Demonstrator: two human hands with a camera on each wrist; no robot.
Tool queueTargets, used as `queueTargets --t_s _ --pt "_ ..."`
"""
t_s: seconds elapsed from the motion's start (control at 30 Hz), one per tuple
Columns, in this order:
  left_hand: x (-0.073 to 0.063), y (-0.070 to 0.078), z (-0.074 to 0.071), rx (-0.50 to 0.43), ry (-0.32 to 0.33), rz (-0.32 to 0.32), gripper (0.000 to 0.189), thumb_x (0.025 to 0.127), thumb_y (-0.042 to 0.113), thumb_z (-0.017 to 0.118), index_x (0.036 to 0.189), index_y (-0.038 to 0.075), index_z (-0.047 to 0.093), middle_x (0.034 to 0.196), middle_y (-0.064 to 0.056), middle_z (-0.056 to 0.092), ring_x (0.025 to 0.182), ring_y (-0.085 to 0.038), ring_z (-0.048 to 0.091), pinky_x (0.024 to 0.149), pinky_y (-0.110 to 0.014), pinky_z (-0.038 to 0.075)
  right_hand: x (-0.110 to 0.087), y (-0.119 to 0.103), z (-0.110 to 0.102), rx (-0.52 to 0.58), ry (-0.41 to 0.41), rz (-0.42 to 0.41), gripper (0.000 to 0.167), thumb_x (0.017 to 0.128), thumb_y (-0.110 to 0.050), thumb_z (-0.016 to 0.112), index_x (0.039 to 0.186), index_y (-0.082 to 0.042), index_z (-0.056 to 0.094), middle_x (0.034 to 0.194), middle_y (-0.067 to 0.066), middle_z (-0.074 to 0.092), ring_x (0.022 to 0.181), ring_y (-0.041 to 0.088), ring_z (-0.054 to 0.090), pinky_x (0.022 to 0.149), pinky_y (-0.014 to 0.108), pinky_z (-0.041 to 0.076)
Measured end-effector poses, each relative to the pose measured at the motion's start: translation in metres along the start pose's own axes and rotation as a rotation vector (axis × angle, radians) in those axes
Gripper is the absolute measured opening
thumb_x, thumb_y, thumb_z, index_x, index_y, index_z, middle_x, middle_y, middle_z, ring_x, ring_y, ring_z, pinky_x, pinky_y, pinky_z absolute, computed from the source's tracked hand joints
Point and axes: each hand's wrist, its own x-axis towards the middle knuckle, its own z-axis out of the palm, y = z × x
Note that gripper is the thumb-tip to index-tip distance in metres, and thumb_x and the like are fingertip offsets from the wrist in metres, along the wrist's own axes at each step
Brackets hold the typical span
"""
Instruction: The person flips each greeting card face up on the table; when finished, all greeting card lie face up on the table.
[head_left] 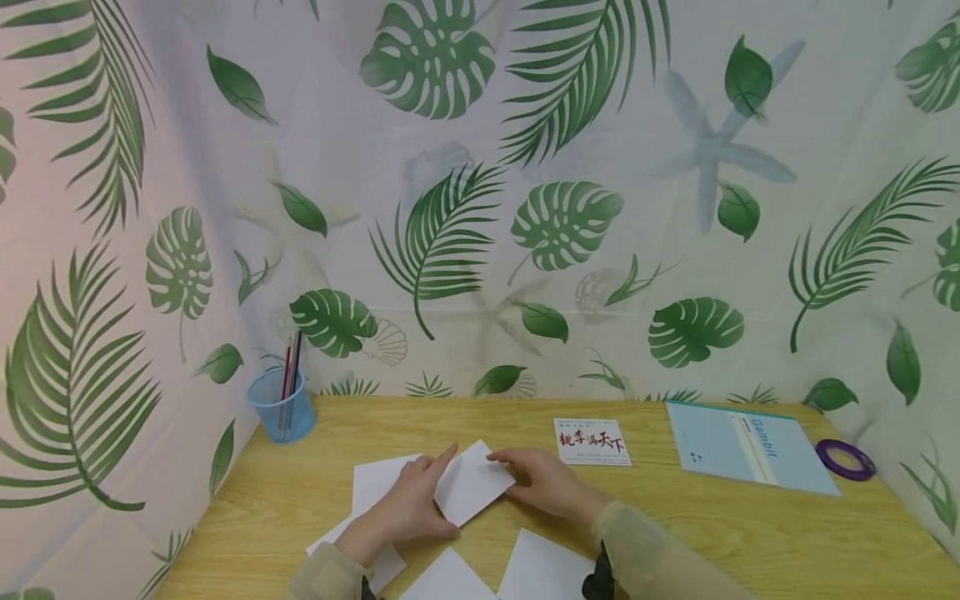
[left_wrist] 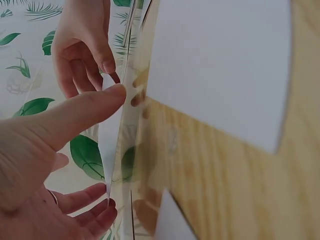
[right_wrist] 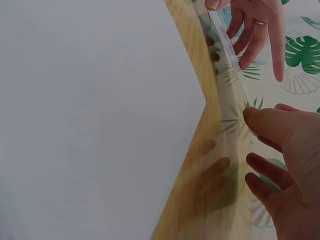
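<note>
A white square card [head_left: 472, 485], tilted above the table, is held between both hands. The left hand [head_left: 408, 504] grips its left side, thumb at the near edge and fingers at the far edge. At the card's right corner, the right hand [head_left: 551, 483] pinches it between thumb and index finger. Edge-on in the left wrist view, the same card [left_wrist: 108, 150] looks thin. The right wrist view shows the right thumb [right_wrist: 267, 122] on the card's near corner, the other fingers spread loosely. More white cards [head_left: 382, 482] lie under and beside the left forearm.
Two white cards [head_left: 543, 568] lie at the near edge. Behind the right hand is a card with red characters [head_left: 592, 442]. Farther right are a light blue notebook [head_left: 750, 450] and a purple tape roll [head_left: 845, 460]. A blue pen cup [head_left: 281, 408] stands at the back left.
</note>
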Motion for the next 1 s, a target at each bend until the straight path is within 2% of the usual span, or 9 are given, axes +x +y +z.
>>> queueTargets --t_s 0.17,0.27,0.43,0.63,0.87,1.0 --pt "-0.002 0.001 -0.003 -0.032 -0.012 0.009 0.114 0.065 0.032 0.091 0.156 0.009 0.027 0.141 -0.024 0.044 0.122 -0.042 0.045 0.100 -0.057 0.045 -0.001 0.002 -0.002 0.013 0.004 0.009 0.041 0.090 -0.009 0.070 0.130 -0.010 0.062 0.131 0.007 0.066 0.121 0.026 0.061 0.103 0.045 0.049" --pt "-0.002 0.001 -0.006 -0.063 -0.020 0.009 0.110 0.067 0.031 0.090 0.156 0.011 0.028 0.145 -0.023 0.041 0.125 -0.043 0.044 0.101 -0.058 0.044 -0.002 0.003 -0.004 0.018 0.012 0.000 0.032 0.091 -0.010 0.069 0.123 -0.010 0.066 0.129 0.009 0.067 0.120 0.027 0.062 0.103 0.046 0.049" --pt "-0.003 0.002 -0.010 -0.098 -0.032 0.037 0.091 0.075 0.029 0.086 0.152 0.015 0.040 0.148 -0.022 0.038 0.129 -0.043 0.044 0.101 -0.059 0.044 -0.005 0.004 -0.006 -0.012 0.060 -0.032 0.020 0.092 -0.010 0.068 0.111 -0.010 0.071 0.126 0.011 0.068 0.118 0.029 0.064 0.102 0.046 0.050" --pt "-0.002 0.002 -0.011 -0.123 -0.037 0.057 0.072 0.081 0.034 0.081 0.145 0.016 0.051 0.148 -0.020 0.039 0.129 -0.040 0.047 0.102 -0.056 0.045 -0.006 0.003 -0.008 -0.020 0.165 -0.033 0.019 0.091 -0.008 0.068 0.109 -0.009 0.073 0.116 0.009 0.073 0.111 0.028 0.067 0.098 0.047 0.052" --pt "-0.006 0.005 -0.013 -0.194 -0.033 0.069 0.070 0.084 0.039 0.077 0.144 0.013 0.052 0.145 -0.023 0.041 0.130 -0.042 0.046 0.103 -0.060 0.043 -0.006 0.000 -0.008 0.060 0.243 0.011 0.019 0.092 -0.010 0.068 0.110 -0.010 0.074 0.112 0.005 0.074 0.107 0.024 0.069 0.093 0.044 0.056" --pt "-0.008 0.006 -0.013 -0.214 -0.032 0.078 0.069 0.085 0.038 0.077 0.144 0.012 0.051 0.145 -0.023 0.042 0.128 -0.041 0.048 0.102 -0.058 0.044 -0.006 -0.002 -0.008 0.084 0.268 0.018 0.018 0.091 -0.009 0.069 0.108 -0.010 0.074 0.110 0.005 0.075 0.105 0.024 0.070 0.091 0.042 0.057"
